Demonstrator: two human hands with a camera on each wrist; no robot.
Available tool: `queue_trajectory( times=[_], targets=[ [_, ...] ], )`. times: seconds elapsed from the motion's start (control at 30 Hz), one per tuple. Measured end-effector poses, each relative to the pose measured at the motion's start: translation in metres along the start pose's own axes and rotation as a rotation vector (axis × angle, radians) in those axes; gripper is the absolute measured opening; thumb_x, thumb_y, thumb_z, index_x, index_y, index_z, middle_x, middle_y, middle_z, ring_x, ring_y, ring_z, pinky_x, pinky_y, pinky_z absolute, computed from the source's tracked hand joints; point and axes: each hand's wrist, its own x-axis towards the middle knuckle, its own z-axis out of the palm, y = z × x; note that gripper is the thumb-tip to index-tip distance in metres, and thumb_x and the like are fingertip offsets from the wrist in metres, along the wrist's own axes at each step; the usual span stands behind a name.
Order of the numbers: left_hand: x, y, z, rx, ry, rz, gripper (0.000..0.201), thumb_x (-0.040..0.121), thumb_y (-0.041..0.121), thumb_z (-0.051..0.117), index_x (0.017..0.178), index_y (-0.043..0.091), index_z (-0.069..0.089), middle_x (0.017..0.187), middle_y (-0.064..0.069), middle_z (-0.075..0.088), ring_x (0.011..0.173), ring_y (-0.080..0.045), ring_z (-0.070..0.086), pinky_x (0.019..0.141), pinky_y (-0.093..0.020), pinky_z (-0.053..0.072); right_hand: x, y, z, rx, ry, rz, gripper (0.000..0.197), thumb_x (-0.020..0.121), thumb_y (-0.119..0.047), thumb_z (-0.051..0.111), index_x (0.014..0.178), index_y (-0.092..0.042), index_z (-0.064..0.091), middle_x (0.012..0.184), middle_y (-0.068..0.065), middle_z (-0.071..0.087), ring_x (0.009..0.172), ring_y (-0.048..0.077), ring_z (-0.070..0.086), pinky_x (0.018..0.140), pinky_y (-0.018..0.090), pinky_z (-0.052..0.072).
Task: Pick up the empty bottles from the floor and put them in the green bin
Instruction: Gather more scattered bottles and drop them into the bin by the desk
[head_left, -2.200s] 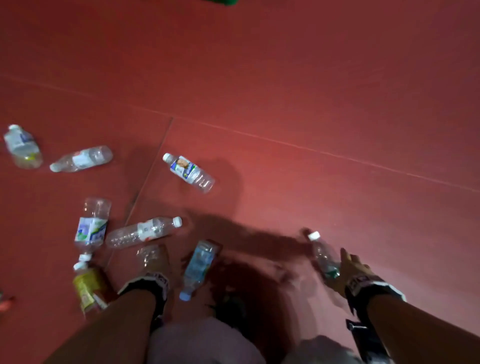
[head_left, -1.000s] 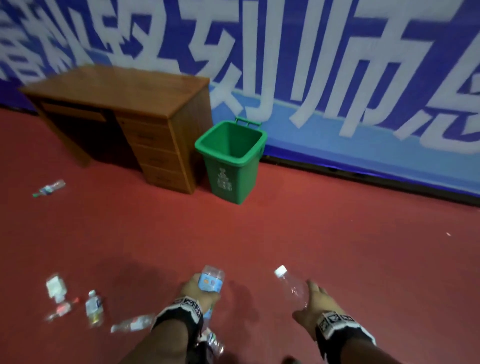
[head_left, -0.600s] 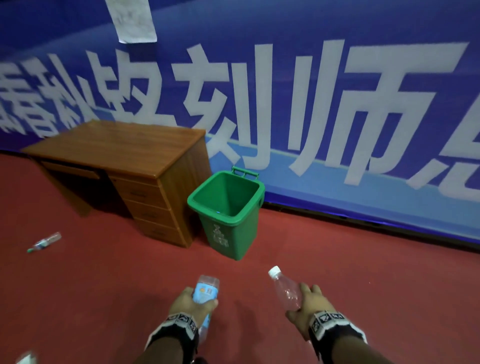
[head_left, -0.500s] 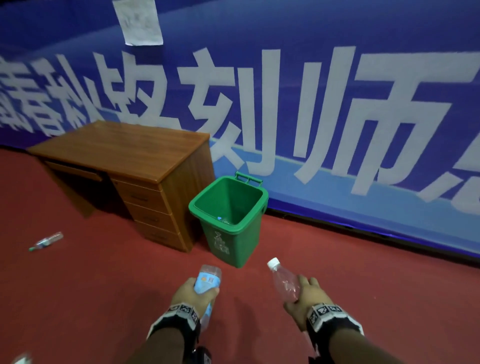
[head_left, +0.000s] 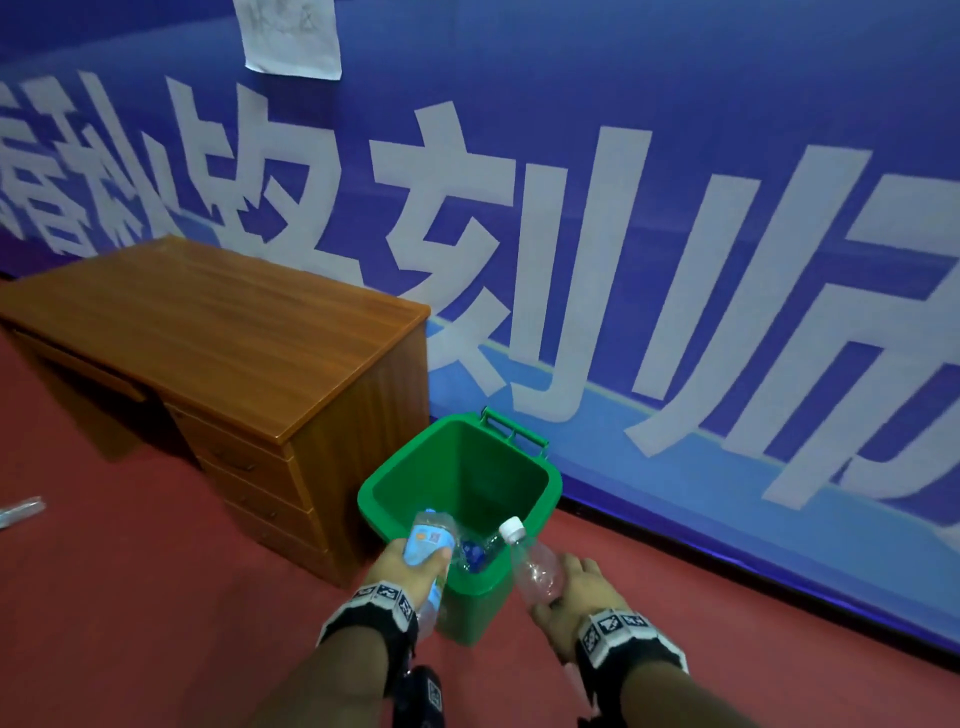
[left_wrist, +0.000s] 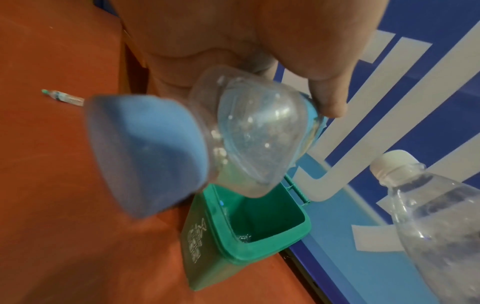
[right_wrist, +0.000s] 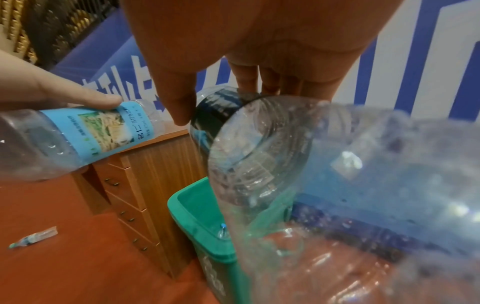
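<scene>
The green bin (head_left: 550, 499) stands open on the red floor between the desk and the blue wall, with bottles lying at its bottom (head_left: 475, 553). My left hand (head_left: 410, 564) grips a clear bottle with a light blue label (head_left: 428, 540) and blue cap (left_wrist: 148, 152), held over the bin's near rim. My right hand (head_left: 576, 587) grips a clear bottle with a white cap (head_left: 530, 564), its neck pointing over the bin's opening. In the wrist views the green bin (left_wrist: 296, 236) (right_wrist: 187, 207) lies just below both bottles (right_wrist: 259, 164).
A wooden desk with drawers (head_left: 218, 353) stands directly left of the bin. A blue banner wall (head_left: 675, 260) runs behind it. One loose bottle (head_left: 21, 512) lies on the floor at far left, also visible as the loose bottle (right_wrist: 33, 239).
I rose from the floor holding a bottle in each hand and walked up to the bin. Both hands now hold their bottles at its rim.
</scene>
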Motion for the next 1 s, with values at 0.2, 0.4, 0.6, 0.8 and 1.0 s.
queue_trajectory(
  times=[0.2, 0.4, 0.6, 0.8, 1.0],
  targets=[
    [0.103, 0.062, 0.001, 0.017, -0.039, -0.010, 0.040, 0.084, 0.049, 0.069, 0.099, 0.013, 0.057, 0.094, -0.009, 0.066, 0.084, -0.027, 0.065, 0.079, -0.033, 0.053, 0.093, -0.048, -0.030, 0.043, 0.017, 0.031, 0.069, 0.083, -0.051, 0.060, 0.141, -0.021, 0.038, 0.134, 0.003, 0.045, 0.117, 0.023, 0.055, 0.098, 0.032, 0.046],
    [0.173, 0.102, 0.007, -0.082, -0.031, -0.053, 0.044, 0.081, 0.046, 0.073, 0.102, 0.009, 0.060, 0.097, -0.009, 0.068, 0.082, -0.025, 0.063, 0.077, -0.032, 0.051, 0.173, -0.085, -0.052, 0.014, 0.011, -0.022, 0.074, 0.087, -0.047, 0.059, 0.148, -0.017, 0.029, 0.141, 0.007, 0.039, 0.123, 0.026, 0.052, 0.102, 0.033, 0.044],
    [0.216, 0.119, -0.006, -0.044, -0.016, -0.114, 0.109, 0.081, 0.058, 0.067, 0.156, 0.019, -0.002, 0.162, -0.008, 0.011, 0.145, -0.029, 0.025, 0.116, -0.039, 0.025, 0.253, -0.103, -0.064, 0.015, -0.025, -0.107, 0.113, 0.082, -0.061, 0.064, 0.154, -0.025, -0.016, 0.163, 0.005, -0.010, 0.150, 0.027, 0.007, 0.119, 0.037, 0.017],
    [0.227, 0.061, -0.029, 0.016, 0.087, -0.363, 0.121, 0.075, 0.063, 0.070, 0.155, 0.022, -0.011, 0.162, -0.013, -0.008, 0.148, -0.034, 0.009, 0.114, -0.050, 0.024, 0.300, -0.115, -0.041, -0.166, -0.192, -0.186, 0.111, 0.083, -0.063, 0.061, 0.154, -0.027, -0.016, 0.161, 0.003, -0.023, 0.150, 0.030, 0.000, 0.119, 0.040, 0.016],
    [0.174, 0.012, -0.042, 0.038, 0.186, -0.528, 0.120, 0.076, 0.057, 0.073, 0.155, 0.025, -0.011, 0.162, -0.009, -0.012, 0.148, -0.033, 0.014, 0.113, -0.044, 0.030, 0.275, -0.126, 0.005, -0.245, -0.254, -0.296, 0.112, 0.080, -0.063, 0.063, 0.155, -0.022, -0.008, 0.162, 0.010, -0.015, 0.148, 0.034, 0.007, 0.119, 0.042, 0.020]
  ],
)
